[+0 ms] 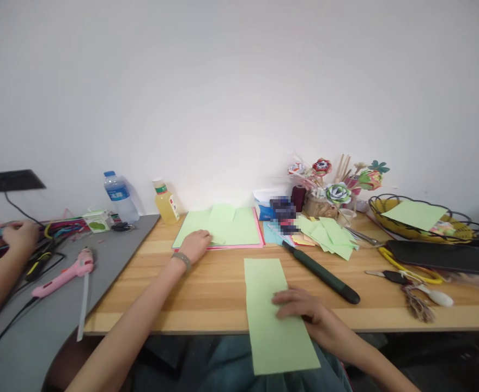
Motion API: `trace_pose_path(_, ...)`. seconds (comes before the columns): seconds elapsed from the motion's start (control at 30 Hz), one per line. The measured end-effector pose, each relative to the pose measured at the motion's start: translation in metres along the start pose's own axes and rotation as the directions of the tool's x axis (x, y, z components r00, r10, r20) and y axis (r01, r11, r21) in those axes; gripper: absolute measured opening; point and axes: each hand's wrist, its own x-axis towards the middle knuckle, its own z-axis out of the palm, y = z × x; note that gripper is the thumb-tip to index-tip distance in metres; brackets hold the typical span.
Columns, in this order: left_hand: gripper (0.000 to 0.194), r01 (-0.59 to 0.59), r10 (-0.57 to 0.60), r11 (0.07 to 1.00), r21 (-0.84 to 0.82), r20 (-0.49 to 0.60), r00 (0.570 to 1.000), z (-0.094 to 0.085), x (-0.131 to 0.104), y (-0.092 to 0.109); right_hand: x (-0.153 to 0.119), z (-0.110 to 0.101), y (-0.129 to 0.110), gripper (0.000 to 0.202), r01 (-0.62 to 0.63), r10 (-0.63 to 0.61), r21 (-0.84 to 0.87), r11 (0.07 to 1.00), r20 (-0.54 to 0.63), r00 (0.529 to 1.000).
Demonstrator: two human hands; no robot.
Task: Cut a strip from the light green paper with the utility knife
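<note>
My right hand (pixel 300 308) rests flat on a long light-green paper strip (pixel 274 326) that lies across the wooden table (pixel 206 283) and hangs over its near edge. My left hand (pixel 196 245) reaches forward and touches a stack of light-green sheets (pixel 223 226) lying on a pink sheet near the wall. Its fingers curl on the stack's near-left edge; I cannot tell whether they pinch a sheet. A bracelet sits on that wrist.
A dark-green tool (pixel 323 272) lies right of the strip. Small green squares (pixel 331 234), paper flowers (pixel 337 185), a wire basket (pixel 423 218), scissors (pixel 402 264) stand at right. Two bottles (pixel 120 197) stand by the wall. Another person's hands (pixel 14 234) work at left beside a pink glue gun (pixel 65 272).
</note>
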Motion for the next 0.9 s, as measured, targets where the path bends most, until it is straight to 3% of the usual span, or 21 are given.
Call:
trace_pose_path(0.13,0.033,-0.062,0.065,0.994,-0.086,0.027,0.998,-0.007,-0.015,0.012,0.000,-0.001,0.003,0.024,0.031,-0.020,-0.081,0.996,0.133,0.991)
trace_pose_path(0.27,0.026,-0.204,0.217,0.951,-0.231,0.032,0.976,-0.030,-0.049,0.057,0.006,0.003,-0.002,0.017,0.000,0.015,-0.105,0.995,0.149,0.989)
trace_pose_path(0.33,0.026,-0.325,0.346,0.859,-0.397,-0.019,0.938,-0.039,-0.068,0.083,0.011,0.008,-0.005,0.018,-0.043,0.058,-0.117,0.992,0.131,0.990)
trace_pose_path(0.4,0.030,-0.355,0.394,0.814,-0.459,-0.012,0.919,-0.044,-0.084,0.102,0.017,0.013,-0.006,0.021,-0.092,0.106,-0.139,0.986,0.099,0.989)
trace_pose_path(0.47,0.030,-0.290,0.354,0.815,-0.503,0.036,0.934,-0.043,-0.095,0.114,0.023,0.017,-0.004,0.024,-0.139,0.147,-0.173,0.975,0.032,0.989)
trace_pose_path(0.53,0.039,-0.153,0.220,0.813,-0.563,0.054,0.974,-0.038,-0.102,0.120,0.028,0.021,0.003,0.027,-0.193,0.182,-0.222,0.956,-0.071,0.981)
trace_pose_path(0.63,0.062,-0.014,0.003,0.759,-0.651,-0.018,1.000,-0.028,-0.108,0.125,0.032,0.029,0.015,0.052,-0.292,0.223,-0.314,0.903,-0.238,0.945)
trace_pose_path(0.73,0.063,-0.038,-0.037,0.765,-0.643,-0.102,0.994,-0.021,-0.111,0.131,0.032,0.039,0.021,0.060,-0.371,0.237,-0.411,0.833,-0.342,0.909)
trace_pose_path(0.9,0.030,-0.148,0.006,0.797,-0.585,-0.237,0.972,-0.019,-0.106,0.136,0.033,0.052,0.017,0.035,-0.451,0.230,-0.521,0.725,-0.435,0.871)
